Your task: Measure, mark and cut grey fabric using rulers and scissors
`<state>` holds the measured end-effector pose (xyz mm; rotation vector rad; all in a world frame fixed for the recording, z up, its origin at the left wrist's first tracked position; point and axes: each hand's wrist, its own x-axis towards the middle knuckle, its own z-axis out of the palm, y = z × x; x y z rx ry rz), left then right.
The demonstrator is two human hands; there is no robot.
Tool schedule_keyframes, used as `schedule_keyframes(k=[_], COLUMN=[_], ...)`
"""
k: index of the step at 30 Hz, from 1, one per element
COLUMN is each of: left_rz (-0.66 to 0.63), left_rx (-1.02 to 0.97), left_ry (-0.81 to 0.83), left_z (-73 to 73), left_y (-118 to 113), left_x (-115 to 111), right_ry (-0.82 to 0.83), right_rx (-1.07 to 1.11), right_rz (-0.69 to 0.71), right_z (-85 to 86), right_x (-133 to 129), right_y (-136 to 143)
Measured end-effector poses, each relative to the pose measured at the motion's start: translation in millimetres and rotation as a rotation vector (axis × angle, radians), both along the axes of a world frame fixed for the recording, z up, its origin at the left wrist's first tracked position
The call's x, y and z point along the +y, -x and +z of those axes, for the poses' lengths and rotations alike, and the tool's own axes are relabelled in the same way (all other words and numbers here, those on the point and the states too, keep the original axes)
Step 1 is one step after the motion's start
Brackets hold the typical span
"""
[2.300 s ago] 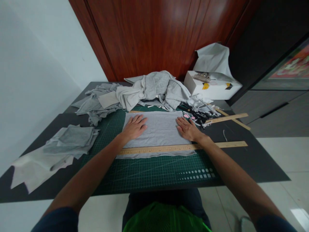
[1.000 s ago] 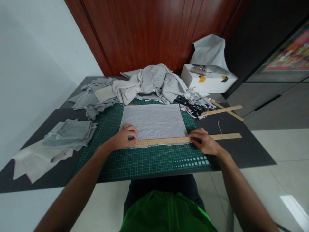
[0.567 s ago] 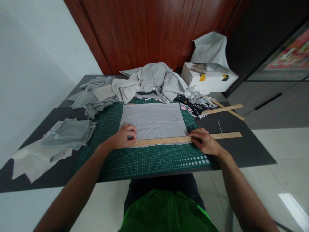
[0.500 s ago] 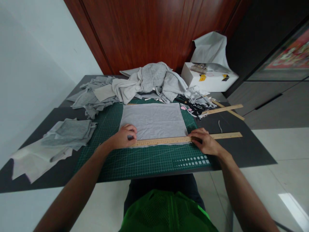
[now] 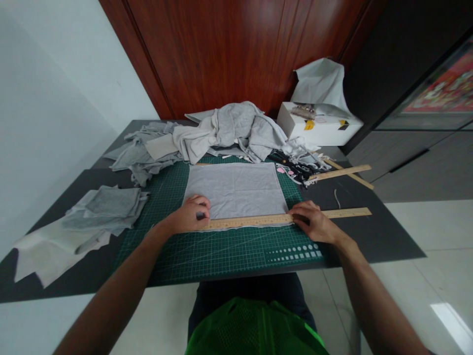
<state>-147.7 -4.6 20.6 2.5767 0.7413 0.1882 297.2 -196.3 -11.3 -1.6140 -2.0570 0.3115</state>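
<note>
A grey rectangle of cloth (image 5: 236,190) lies flat on a green cutting mat (image 5: 221,256). Across its near edge runs a long wooden ruler (image 5: 247,220), with a thin strip of cloth showing on my side of it. My left hand (image 5: 192,213) is closed on the ruler near the cloth's left corner, thumb and fingers curled together. Near the right corner, my right hand (image 5: 310,219) pinches the ruler, whose end sticks out to the right beyond it. My fingers hide parts of the ruler and the cloth corners.
Crumpled grey cloth (image 5: 236,125) is heaped along the back. Folded pieces (image 5: 111,204) lie at the left. Black-handled scissors (image 5: 284,159), white scraps and two more wooden rulers (image 5: 340,172) are at the right, before a white box (image 5: 321,130). The table edge (image 5: 236,272) is near my body.
The whole view has shifted slightly, so the table sits a little lower. Both hands keep their places on the ruler, and the cloth has not visibly moved.
</note>
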Motion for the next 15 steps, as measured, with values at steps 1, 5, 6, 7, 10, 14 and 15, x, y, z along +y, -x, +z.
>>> schedule_keyframes(k=[1,5,6,7,10,14,15], left_rz=[0.001,0.003,0.004,0.005,-0.003,-0.058,-0.066], left_rx=[-0.001,0.001,0.003,0.004,0.005,0.008,0.007], left_ry=[0.001,0.005,0.004,0.002,-0.008,-0.005,-0.009], left_z=[0.3,1.6,2.1,2.5,4.9,12.3,14.9], left_y=[0,0,0,0,-1,-7,-10], left_x=[0,-1,-1,-1,-1,6,11], right_ry=[0.000,0.006,0.007,0.008,0.010,0.028,0.037], right_rx=[0.000,-0.001,0.001,0.004,0.010,0.007,0.005], right_rz=[0.002,0.011,0.012,0.013,0.018,0.044,0.051], right_z=[0.6,2.1,2.3,2.4,3.6,9.5,11.4], right_x=[0,1,1,1,1,-2,-3], right_y=[0,2,2,2,4,8,10])
